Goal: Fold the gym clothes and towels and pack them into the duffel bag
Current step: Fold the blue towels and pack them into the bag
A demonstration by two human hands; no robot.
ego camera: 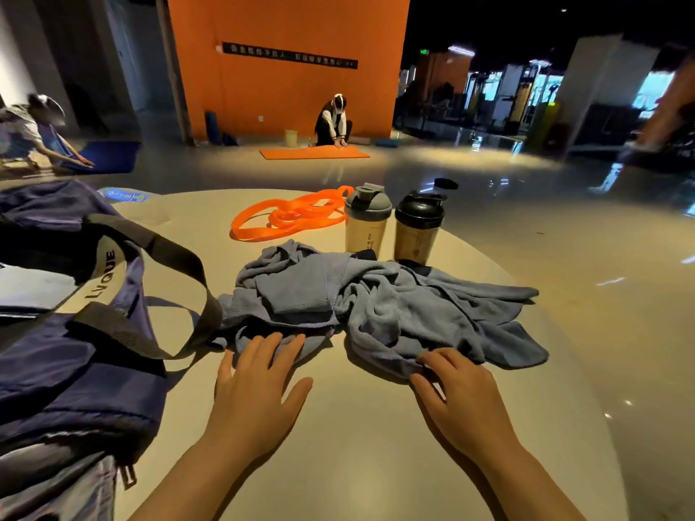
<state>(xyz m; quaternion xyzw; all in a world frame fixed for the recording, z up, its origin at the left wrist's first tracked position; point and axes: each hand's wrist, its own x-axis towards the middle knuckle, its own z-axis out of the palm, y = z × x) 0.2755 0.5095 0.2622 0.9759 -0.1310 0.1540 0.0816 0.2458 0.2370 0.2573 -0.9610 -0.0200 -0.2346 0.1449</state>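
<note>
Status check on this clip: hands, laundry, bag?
Left hand flat on blue cloth pile; right hand curled on its edge. Nothing folded. Duffel bag open, left. Two shaker bottles behind pile.

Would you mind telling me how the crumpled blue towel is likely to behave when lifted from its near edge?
The blue towel lies in soft, deep folds, so it will probably drape limply. It overlaps other blue cloth, which may drag along. Its far edge sits against the shaker bottles, so a careless pull might nudge them.

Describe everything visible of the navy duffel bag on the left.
The navy fabric duffel bag sits on the left part of the pale round table, unzipped and slumped. Dark grey webbing handles arch over it; a white panel reads LVQUE. One handle loop rests against the crumpled blue-grey towels. Neither hand touches it.
</note>
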